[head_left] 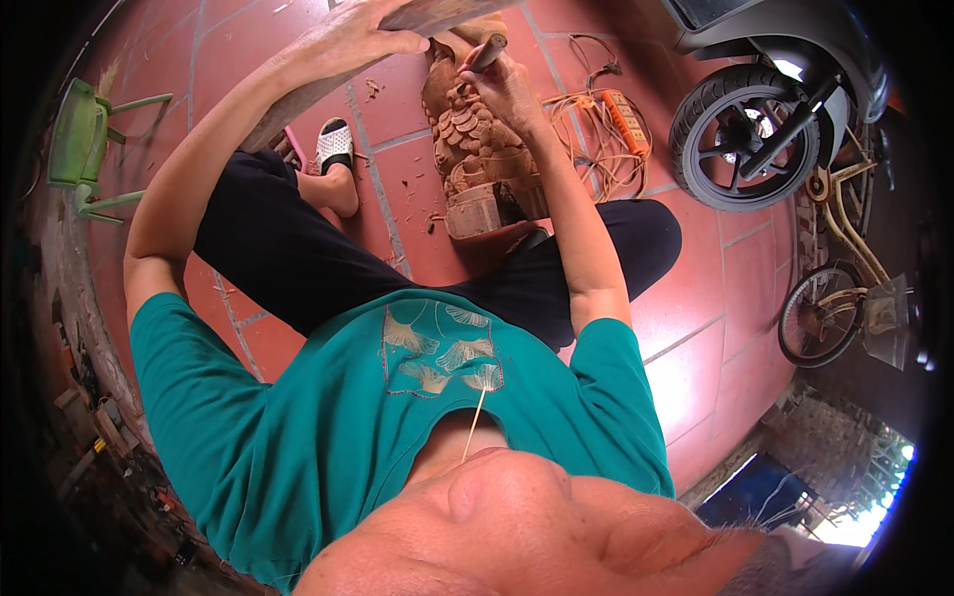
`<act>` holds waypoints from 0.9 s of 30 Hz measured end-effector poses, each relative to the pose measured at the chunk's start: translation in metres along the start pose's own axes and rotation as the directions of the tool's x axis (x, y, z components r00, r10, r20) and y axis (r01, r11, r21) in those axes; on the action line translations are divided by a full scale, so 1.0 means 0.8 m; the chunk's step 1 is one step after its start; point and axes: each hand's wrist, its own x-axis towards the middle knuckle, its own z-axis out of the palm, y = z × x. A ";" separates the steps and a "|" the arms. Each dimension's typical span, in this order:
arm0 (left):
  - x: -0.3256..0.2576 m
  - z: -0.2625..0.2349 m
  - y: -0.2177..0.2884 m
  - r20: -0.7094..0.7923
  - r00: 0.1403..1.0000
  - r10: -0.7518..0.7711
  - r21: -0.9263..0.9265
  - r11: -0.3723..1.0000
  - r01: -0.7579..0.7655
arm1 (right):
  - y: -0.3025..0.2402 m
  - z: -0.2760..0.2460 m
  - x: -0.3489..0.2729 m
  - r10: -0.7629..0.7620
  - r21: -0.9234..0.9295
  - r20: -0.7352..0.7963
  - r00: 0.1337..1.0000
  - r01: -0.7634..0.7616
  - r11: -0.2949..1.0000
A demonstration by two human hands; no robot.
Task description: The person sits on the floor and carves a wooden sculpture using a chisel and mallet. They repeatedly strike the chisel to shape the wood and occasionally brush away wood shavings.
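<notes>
My left hand (343,42) is closed around a long, worn wooden bar (437,14) at the top of the view; the bar runs back beneath my left forearm. In my right hand (509,94) is a round wooden tool handle (489,52), its end tilted up. The tool's working end is hidden. Right below that hand lies a brown wood carving (477,139) on the floor, between my legs. Rounded, coin-like shapes crowd its surface, and its near end is a plainer block. The carving's far end is partly covered by my hands and the bar.
An orange power strip (624,121) with tangled cords lies right of the carving. Farther right stand a motorbike wheel (745,137) and a bicycle (830,308). A green plastic chair (81,139) is at far left. Wood chips (373,89) dot the red tiles near my sandalled foot (336,149).
</notes>
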 end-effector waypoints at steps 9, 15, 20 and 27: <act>-0.004 0.035 -0.006 -0.063 0.997 0.043 -0.005 0.999 -0.043 | 0.016 0.002 0.002 -0.041 -0.084 0.056 0.998 0.046 0.995; -0.003 0.029 0.013 -0.002 1.000 -0.014 0.011 1.000 0.014 | 0.019 0.001 -0.001 -0.064 -0.062 0.024 0.998 0.065 0.996; -0.007 0.046 0.005 -0.184 0.975 0.124 0.000 0.992 -0.127 | 0.009 0.002 -0.001 -0.057 -0.045 0.049 0.997 0.059 0.997; 0.000 0.031 0.005 0.005 1.000 0.000 0.051 0.999 0.000 | 0.016 -0.005 -0.009 0.029 0.359 0.064 0.998 -0.050 0.932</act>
